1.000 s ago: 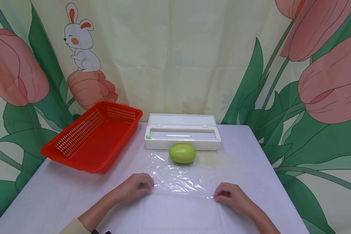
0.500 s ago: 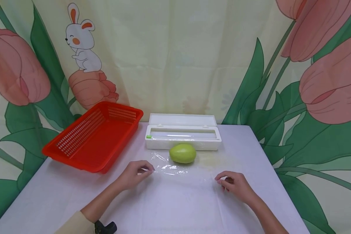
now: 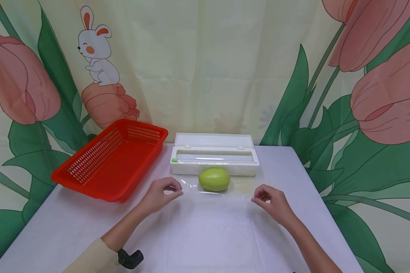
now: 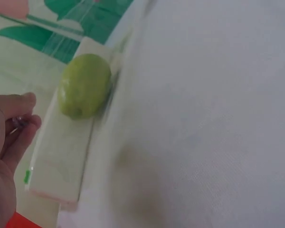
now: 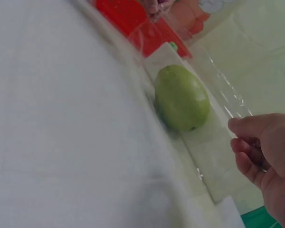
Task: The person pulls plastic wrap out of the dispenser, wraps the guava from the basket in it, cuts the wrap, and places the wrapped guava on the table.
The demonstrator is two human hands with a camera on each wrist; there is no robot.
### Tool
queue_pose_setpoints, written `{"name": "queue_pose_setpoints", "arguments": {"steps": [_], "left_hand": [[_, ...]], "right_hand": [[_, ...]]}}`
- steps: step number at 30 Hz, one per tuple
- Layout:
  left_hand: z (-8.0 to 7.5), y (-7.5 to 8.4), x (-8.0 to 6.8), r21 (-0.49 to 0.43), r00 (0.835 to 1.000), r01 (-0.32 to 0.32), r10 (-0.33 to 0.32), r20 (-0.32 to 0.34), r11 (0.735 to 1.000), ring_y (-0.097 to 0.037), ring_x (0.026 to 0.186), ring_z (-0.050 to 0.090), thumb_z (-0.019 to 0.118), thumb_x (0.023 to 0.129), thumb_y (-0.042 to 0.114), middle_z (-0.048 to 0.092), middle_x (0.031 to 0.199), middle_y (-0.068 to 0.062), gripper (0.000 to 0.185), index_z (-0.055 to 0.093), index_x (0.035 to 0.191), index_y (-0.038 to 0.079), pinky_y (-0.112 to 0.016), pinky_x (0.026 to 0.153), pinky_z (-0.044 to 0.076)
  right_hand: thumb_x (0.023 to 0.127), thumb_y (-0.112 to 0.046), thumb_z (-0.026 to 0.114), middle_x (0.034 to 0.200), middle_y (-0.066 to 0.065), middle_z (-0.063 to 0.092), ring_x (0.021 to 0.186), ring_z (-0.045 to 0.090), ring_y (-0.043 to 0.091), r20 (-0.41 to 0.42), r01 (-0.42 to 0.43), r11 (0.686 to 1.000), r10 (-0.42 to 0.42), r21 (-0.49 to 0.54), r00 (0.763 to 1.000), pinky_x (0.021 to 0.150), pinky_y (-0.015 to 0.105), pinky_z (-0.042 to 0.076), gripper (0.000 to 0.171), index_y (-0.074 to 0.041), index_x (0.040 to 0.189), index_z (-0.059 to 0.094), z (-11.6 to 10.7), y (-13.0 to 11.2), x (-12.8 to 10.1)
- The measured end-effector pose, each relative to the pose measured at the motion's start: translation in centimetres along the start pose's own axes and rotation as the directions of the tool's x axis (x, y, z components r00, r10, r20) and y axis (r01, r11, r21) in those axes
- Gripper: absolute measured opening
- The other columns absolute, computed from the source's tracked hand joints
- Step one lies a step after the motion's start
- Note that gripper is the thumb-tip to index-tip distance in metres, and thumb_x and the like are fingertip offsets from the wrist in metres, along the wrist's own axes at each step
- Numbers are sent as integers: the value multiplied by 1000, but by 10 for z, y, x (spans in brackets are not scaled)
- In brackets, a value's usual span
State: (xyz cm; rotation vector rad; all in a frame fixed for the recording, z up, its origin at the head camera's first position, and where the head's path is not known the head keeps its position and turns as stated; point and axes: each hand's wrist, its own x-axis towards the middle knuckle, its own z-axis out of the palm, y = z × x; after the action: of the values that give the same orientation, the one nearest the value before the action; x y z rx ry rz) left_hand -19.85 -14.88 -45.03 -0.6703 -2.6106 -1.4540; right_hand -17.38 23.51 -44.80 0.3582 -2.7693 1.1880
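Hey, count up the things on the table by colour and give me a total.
Red: 1, the basket
White: 1, the cling film dispenser box
Green: 1, the fruit
Clear: 1, the cling film sheet pinched by left hand and right hand
Total: 4

The fruit [image 3: 214, 179] lies on the table [image 3: 205, 242], just before the dispenser box [image 3: 214, 158]. The basket [image 3: 112, 159] sits left of that box. The film [image 3: 191, 186], hard to trace, seems to lie before the box.
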Motion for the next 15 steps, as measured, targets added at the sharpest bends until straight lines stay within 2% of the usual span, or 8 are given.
{"name": "queue_pose_setpoints", "arguments": {"steps": [4, 9, 15], "left_hand": [[0, 2, 8, 16, 998, -12, 13, -64, 1000, -4, 79, 63, 73, 77, 18, 65, 83, 10, 13, 64, 87, 17, -27, 77, 55], [-4, 0, 16, 29, 993, -36, 39, -110, 999, -2, 80, 63, 72, 78, 18, 65, 83, 12, 13, 64, 88, 21, -24, 78, 54], [-5, 0, 23, 36, 988, -71, 75, -134, 997, -4, 84, 63, 71, 78, 14, 64, 85, 10, 14, 64, 90, 19, -29, 80, 54]], "right_hand": [[81, -14, 68, 81, -2, 64, 71, 59, 7, -21, 30, 999, -30, 12, 999, 67, 17, 53, 13, -12, 93, 62, -4, -3, 7], [86, -14, 62, 88, 9, 67, 74, 63, 10, -27, 28, 997, -26, 74, 999, 68, 16, 53, 14, -8, 99, 63, -9, -1, 13], [88, -21, 59, 89, 7, 67, 78, 64, 7, -59, 43, 995, -37, 93, 998, 72, 12, 51, 14, -14, 100, 63, -10, 2, 23]]}}
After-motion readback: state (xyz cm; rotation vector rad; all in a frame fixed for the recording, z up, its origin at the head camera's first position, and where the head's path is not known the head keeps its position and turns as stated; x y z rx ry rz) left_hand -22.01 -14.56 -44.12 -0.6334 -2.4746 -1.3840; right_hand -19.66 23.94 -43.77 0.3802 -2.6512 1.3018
